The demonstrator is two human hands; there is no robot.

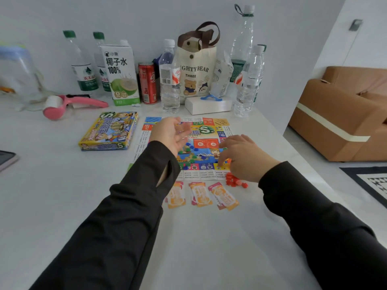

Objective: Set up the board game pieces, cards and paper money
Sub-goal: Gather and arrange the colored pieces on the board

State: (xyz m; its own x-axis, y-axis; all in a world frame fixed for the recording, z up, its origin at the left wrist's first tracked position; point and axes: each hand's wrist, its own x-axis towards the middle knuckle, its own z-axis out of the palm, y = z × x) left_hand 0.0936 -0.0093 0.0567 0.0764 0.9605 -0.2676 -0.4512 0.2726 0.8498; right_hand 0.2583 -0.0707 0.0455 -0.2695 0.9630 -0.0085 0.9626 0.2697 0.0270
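Note:
The colourful game board (206, 122) lies flat on the white table. My left hand (170, 132) hovers over the board's left half, palm turned up, fingers relaxed and slightly cupped; whether anything lies in the palm is blurred. My right hand (244, 156) hangs palm down over the board's near right corner, fingers spread and pointing down. Small blue and green pieces (188, 152) are scattered on the board's middle. A heap of red pieces (235, 182) sits just off the near right corner. Three stacks of orange and pink paper money (201, 194) lie in a row in front of the board.
The game box (109, 130) lies left of the board. Behind it stand several water bottles (169, 80), a coconut water carton (121, 74), a red can (147, 82), a bear tote bag (195, 70) and a white box (208, 105). A pink roller (69, 103) and a phone (6, 160) are at the left.

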